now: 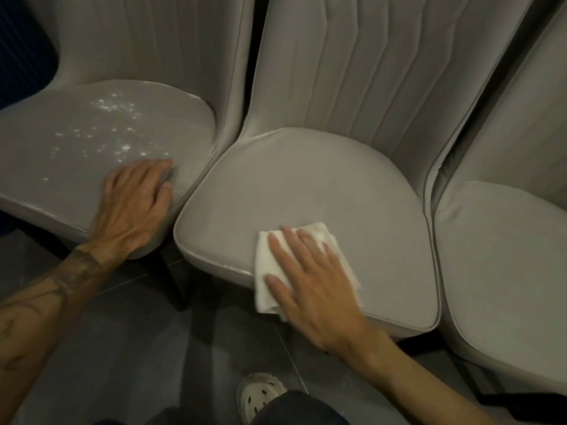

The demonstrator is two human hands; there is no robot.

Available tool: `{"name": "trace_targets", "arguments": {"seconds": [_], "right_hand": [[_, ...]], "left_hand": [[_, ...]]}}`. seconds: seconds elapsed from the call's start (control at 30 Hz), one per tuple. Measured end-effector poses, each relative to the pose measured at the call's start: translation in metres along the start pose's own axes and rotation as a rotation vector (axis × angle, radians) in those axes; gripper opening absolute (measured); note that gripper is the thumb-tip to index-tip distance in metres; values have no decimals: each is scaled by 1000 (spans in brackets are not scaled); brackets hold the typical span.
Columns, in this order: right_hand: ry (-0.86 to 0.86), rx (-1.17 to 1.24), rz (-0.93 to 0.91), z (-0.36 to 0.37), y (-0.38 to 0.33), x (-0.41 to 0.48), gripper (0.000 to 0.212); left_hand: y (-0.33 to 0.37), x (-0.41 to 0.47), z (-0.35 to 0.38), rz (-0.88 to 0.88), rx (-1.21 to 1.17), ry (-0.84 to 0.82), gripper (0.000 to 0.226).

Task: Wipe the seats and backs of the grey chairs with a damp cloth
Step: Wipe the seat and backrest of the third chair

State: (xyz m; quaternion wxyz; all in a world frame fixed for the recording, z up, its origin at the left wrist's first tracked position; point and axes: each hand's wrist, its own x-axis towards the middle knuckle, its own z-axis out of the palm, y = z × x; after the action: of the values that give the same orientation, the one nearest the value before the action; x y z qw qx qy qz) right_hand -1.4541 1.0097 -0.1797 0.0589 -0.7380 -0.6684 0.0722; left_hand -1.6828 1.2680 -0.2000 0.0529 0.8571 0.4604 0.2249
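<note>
As I read from the bottom edge upward, I log a pale perforated shoe (259, 394) on dark floor tiles (122, 332). Right hand (313, 286): fingers straight and spread, pressing flat on the folded white cloth (264, 265) at the front edge of the middle chair seat (306, 185), lower centre. Left hand (135, 207): open, fingers straight, resting on the front right corner of the left chair seat (76, 154). Bright specks (113, 118) dot that seat beyond the hand. A third grey seat (506, 256) sits at the right edge, just beside the middle one. Ribbed grey backs (368, 72) fill the top.
</note>
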Motion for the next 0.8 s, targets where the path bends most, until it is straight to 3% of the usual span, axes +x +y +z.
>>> {"name": "trace_targets", "arguments": {"seconds": [0.2,0.7,0.8], "right_hand": [[88,-54,-57,28,-88,82,57],[120,-142,200,7,78,-100,57],[193,-95,266,13,57,-86,55]], "left_hand": [[-3,0,2,8,0,-10,56],[-1,-2,3,33,94,-26,57],[2,-2,3,35,146,-46,57]]}}
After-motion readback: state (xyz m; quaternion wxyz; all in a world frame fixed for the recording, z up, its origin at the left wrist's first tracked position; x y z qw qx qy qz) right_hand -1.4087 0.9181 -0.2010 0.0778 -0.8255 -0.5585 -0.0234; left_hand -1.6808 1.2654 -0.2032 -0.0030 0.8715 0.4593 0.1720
